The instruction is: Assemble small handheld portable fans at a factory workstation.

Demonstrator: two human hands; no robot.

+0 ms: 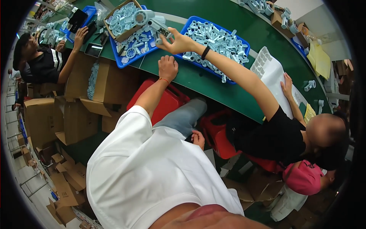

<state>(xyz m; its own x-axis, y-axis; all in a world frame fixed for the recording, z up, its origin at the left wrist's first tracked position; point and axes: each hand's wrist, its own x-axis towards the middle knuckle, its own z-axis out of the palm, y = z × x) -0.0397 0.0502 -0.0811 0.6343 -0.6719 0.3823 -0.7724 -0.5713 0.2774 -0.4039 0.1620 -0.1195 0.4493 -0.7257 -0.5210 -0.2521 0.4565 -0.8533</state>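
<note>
Blue tray (122, 64) of white parts, just beyond left hand (168, 68), grip curled shut, empty

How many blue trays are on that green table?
3 blue trays: one at the far left end, one left of centre under a cardboard box, one right of it heaped with pale parts. A blue edge at the far right may be a fourth.

Bright, even overhead light; sharp centre, strong fisheye bending, black rim.
</note>
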